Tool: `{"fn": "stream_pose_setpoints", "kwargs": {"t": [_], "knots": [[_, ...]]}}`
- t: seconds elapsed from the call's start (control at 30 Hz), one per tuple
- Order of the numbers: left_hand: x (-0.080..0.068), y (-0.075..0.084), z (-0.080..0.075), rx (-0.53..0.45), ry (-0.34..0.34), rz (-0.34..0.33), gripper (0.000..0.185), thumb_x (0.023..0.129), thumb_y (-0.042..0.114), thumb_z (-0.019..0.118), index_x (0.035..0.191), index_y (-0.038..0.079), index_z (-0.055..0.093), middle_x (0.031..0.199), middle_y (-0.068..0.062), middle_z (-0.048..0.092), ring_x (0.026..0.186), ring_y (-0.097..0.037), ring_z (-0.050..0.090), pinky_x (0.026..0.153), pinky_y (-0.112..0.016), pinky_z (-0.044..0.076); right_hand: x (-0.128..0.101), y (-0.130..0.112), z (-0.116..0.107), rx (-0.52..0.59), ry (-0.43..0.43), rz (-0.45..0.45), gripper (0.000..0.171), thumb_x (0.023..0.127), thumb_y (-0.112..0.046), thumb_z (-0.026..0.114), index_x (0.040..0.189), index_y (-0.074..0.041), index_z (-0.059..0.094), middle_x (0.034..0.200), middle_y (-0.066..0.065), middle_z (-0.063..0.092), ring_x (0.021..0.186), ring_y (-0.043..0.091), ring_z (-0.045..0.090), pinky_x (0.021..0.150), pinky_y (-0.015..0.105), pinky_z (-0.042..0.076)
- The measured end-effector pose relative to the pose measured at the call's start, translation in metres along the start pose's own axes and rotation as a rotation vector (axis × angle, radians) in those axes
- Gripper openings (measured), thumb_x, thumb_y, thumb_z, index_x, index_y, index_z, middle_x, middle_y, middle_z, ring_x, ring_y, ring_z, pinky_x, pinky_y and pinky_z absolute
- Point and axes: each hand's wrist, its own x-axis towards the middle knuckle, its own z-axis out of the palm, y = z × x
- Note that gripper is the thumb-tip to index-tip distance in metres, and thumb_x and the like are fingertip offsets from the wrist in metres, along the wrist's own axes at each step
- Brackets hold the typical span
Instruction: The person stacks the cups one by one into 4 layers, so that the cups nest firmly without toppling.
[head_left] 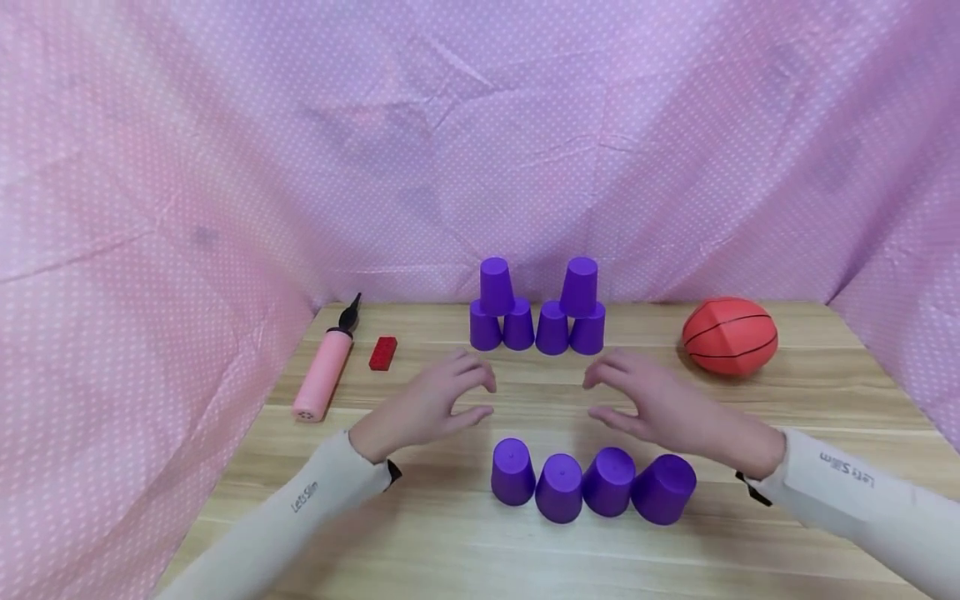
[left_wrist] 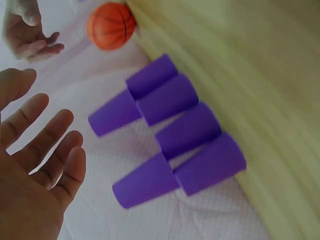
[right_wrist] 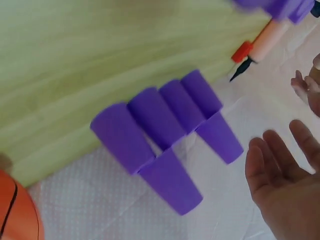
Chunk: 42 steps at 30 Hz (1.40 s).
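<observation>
Both hands hover over the table between two groups of upside-down purple cups. My left hand (head_left: pixel 442 396) has its fingers apart and bent a little, with nothing in its grasp. Facing it, my right hand (head_left: pixel 645 400) is likewise loose and holds nothing. Beyond them stand two small stacks: one purple cup (head_left: pixel 497 287) rests across two cups on the left, and another purple cup (head_left: pixel 580 287) sits on two more on the right. Nearer the body, several purple cups (head_left: pixel 558 489) stand in an uneven row. The left wrist view shows the left palm (left_wrist: pixel 30 185) beside both stacks.
At the left lies a pink hand pump (head_left: pixel 325 375) with a black nozzle, next to a red toy brick (head_left: pixel 383 353). A dented orange-red ball with black lines (head_left: pixel 730 336) sits at the right. Pink dotted cloth (head_left: pixel 450 150) hangs behind the wooden table (head_left: pixel 435 533).
</observation>
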Motion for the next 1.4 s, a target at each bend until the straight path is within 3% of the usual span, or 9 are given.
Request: {"fn": "stream_pose_setpoints", "kwargs": {"t": [0.2, 0.4, 0.63, 1.07, 1.4], "knots": [[-0.01, 0.018, 0.01, -0.074, -0.105, 0.072, 0.027, 0.086, 0.032, 0.069, 0.106, 0.015, 0.062, 0.112, 0.005, 0.056, 0.108, -0.01, 0.049, 0.094, -0.025, 0.04, -0.011, -0.022, 0.013, 0.035, -0.16, -0.049, 0.027, 0.083, -0.035, 0.072, 0.101, -0.02, 0.059, 0.102, -0.01, 0.054, 0.092, 0.007, 0.053, 0.077, 0.029, 0.048], [-0.015, 0.026, 0.015, -0.108, -0.183, 0.088, 0.034, 0.082, 0.037, 0.073, 0.106, 0.016, 0.061, 0.116, 0.004, 0.056, 0.11, -0.01, 0.049, 0.095, -0.023, 0.038, -0.013, -0.037, 0.025, 0.124, -0.172, -0.132, 0.031, 0.081, -0.036, 0.074, 0.103, -0.019, 0.059, 0.102, -0.011, 0.053, 0.093, 0.005, 0.051, 0.081, 0.025, 0.046], [-0.017, 0.026, 0.023, -0.105, -0.229, 0.057, 0.025, 0.083, 0.032, 0.072, 0.101, 0.018, 0.061, 0.115, 0.004, 0.058, 0.108, -0.008, 0.049, 0.094, -0.021, 0.038, -0.016, -0.04, 0.034, 0.158, -0.178, -0.118, 0.029, 0.08, -0.032, 0.075, 0.099, -0.021, 0.058, 0.102, -0.011, 0.052, 0.094, 0.004, 0.05, 0.081, 0.023, 0.045], [-0.022, 0.028, 0.03, -0.169, -0.228, 0.025, 0.019, 0.087, 0.028, 0.069, 0.103, 0.019, 0.062, 0.115, 0.006, 0.057, 0.108, -0.006, 0.048, 0.092, -0.019, 0.04, -0.011, -0.045, 0.036, 0.159, -0.193, -0.123, 0.023, 0.08, -0.025, 0.076, 0.096, -0.021, 0.059, 0.106, -0.009, 0.055, 0.096, 0.005, 0.053, 0.081, 0.024, 0.047], [-0.022, 0.027, 0.034, -0.144, -0.201, 0.043, 0.018, 0.088, 0.029, 0.068, 0.102, 0.021, 0.059, 0.114, 0.01, 0.055, 0.107, -0.003, 0.046, 0.092, -0.018, 0.039, -0.009, -0.043, 0.039, 0.151, -0.198, -0.124, 0.023, 0.08, -0.025, 0.075, 0.094, -0.021, 0.058, 0.101, -0.012, 0.054, 0.091, 0.003, 0.051, 0.078, 0.022, 0.046]]}}
